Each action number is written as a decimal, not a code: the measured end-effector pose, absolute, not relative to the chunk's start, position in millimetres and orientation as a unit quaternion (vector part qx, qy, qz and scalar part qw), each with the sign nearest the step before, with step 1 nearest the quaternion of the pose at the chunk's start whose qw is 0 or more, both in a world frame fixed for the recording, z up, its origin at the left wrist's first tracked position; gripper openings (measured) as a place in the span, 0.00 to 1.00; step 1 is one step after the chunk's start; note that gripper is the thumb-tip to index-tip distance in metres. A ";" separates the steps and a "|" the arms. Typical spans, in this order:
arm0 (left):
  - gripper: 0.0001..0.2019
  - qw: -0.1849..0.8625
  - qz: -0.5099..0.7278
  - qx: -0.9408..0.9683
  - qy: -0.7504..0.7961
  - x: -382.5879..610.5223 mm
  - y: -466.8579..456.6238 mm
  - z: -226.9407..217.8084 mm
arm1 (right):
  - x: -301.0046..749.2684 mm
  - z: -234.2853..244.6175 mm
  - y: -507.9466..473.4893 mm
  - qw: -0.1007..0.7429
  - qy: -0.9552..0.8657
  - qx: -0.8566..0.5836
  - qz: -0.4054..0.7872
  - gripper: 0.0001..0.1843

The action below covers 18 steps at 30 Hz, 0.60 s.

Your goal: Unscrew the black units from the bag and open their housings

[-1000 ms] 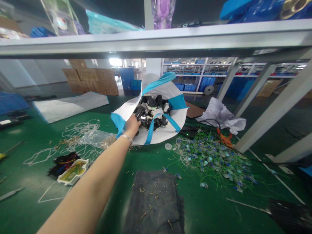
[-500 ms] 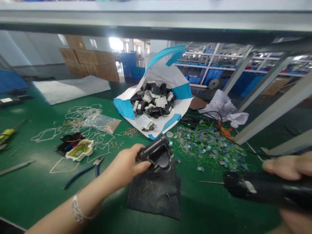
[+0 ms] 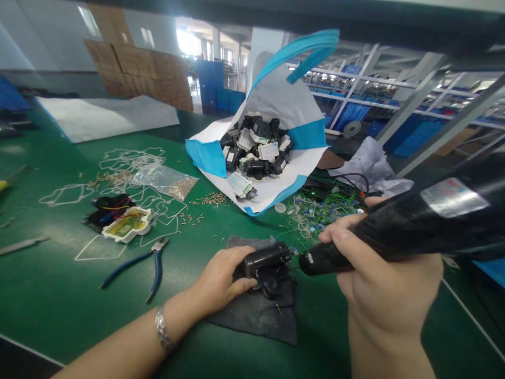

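Note:
My left hand (image 3: 224,276) is closed around the left end of a black plastic housing (image 3: 266,260) with a cylinder along its top. The housing rests on a dark cloth pad (image 3: 260,321), where a small brass-coloured screw lies near its front. In my right hand (image 3: 382,273) is a black electric screwdriver (image 3: 379,223), held tilted with its body up to the right. Its thin bit points left at the housing's right side; whether the tip sits on a screw I cannot tell.
A white-and-blue bag (image 3: 209,158) holds several black and white housings. Blue-handled cutters (image 3: 155,263), an opened unit with wires (image 3: 128,226), white gasket loops, loose screws (image 3: 215,199) and a plastic bag of screws (image 3: 183,187) lie left. Green wires (image 3: 327,202) are heaped right.
The screwdriver has come in from the right, its bit now beside the housing. My left hand has lowered the housing onto the pad, and the camera view has shifted.

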<state>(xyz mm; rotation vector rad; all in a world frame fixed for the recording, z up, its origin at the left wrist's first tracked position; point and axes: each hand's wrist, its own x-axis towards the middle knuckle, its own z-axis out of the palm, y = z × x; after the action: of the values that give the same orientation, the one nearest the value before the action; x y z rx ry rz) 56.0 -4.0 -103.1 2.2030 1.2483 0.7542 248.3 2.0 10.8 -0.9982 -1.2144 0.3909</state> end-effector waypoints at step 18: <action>0.20 0.257 0.258 0.817 0.448 55.9 -0.3 -97.0 | 243.7 3.7 16.7 0.698 -0.527 -0.439 0.207 0.19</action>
<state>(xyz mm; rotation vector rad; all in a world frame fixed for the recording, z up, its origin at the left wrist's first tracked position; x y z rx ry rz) 55.9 -0.3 -97.0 2.2162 1.2159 0.6989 243.7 16.7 3.7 -0.9795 -1.1747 0.4620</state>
